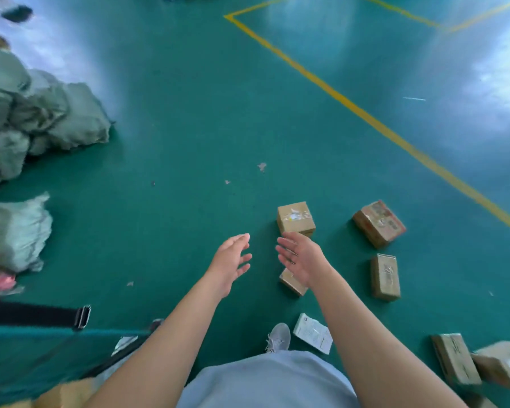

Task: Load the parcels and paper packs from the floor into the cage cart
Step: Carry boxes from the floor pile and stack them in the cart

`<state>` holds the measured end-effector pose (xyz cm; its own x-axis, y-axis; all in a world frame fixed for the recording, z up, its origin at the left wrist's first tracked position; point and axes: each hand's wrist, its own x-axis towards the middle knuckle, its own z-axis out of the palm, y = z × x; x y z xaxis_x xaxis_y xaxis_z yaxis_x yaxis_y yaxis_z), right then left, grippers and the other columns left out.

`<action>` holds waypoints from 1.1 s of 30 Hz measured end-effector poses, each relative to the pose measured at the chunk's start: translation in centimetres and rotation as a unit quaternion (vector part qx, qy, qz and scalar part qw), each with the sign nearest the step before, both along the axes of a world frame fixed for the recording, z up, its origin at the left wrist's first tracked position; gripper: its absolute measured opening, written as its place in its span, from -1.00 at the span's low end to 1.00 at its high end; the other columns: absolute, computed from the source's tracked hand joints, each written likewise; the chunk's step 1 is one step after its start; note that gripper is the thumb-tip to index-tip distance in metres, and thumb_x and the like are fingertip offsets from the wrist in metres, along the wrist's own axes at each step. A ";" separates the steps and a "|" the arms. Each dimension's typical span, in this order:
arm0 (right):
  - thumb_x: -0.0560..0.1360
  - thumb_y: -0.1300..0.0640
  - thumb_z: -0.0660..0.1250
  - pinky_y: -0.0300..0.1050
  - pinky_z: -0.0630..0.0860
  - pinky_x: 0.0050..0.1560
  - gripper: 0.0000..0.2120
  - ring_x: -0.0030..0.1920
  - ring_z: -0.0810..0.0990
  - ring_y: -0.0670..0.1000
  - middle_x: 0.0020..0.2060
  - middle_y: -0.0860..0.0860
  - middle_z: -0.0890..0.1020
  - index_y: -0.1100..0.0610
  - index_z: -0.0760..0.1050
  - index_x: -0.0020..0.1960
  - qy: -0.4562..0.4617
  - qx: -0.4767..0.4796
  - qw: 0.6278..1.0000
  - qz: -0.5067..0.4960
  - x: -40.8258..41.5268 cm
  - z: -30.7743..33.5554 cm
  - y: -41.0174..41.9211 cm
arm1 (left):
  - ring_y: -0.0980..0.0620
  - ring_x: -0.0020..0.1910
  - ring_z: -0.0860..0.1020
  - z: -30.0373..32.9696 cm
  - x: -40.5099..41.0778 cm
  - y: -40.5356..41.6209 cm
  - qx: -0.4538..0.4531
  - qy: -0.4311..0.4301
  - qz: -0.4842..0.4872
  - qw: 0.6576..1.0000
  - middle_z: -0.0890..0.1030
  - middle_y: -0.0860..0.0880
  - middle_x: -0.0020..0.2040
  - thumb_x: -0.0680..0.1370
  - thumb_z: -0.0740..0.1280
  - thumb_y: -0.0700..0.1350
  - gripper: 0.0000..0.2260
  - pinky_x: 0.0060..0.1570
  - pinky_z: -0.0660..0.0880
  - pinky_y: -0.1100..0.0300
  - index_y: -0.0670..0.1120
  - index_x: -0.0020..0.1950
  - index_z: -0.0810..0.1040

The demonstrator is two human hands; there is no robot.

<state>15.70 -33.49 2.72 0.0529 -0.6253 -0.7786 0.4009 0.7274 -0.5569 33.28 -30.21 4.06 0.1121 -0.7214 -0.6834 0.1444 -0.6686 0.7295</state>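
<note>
Several brown cardboard parcels lie on the green floor: a cube-shaped one, a reddish-printed one, an upright one and a small one partly hidden behind my right wrist. A white paper pack lies near my shoe. Two more parcels sit at the lower right. My left hand and my right hand reach forward, fingers straight, palms facing each other, both empty, just short of the cube parcel. The cage cart's mesh and rail show at lower left.
Grey-green woven sacks are piled at the left, with another sack nearer. A yellow line crosses the floor diagonally. My grey shoe stands beside the white pack. Small paper scraps dot the floor.
</note>
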 end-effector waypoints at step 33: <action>0.67 0.15 0.29 0.02 0.58 0.28 -0.89 0.15 0.67 0.10 0.12 0.11 0.68 0.16 0.53 0.14 0.030 0.201 0.944 -0.261 -7.9 -11.7 -34.9 | -0.04 0.24 0.58 -12.2 -8.5 -46.0 0.152 -0.026 -0.248 0.957 0.56 0.02 0.27 0.68 0.29 0.09 -0.78 0.32 0.53 -0.04 0.04 0.27 0.51</action>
<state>7.80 -68.42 -8.95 -0.2323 -0.2072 -0.9503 0.7401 0.5963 -0.3109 24.76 -76.24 -8.09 -0.1527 -0.4640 -0.8726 -0.2763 -0.8277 0.4885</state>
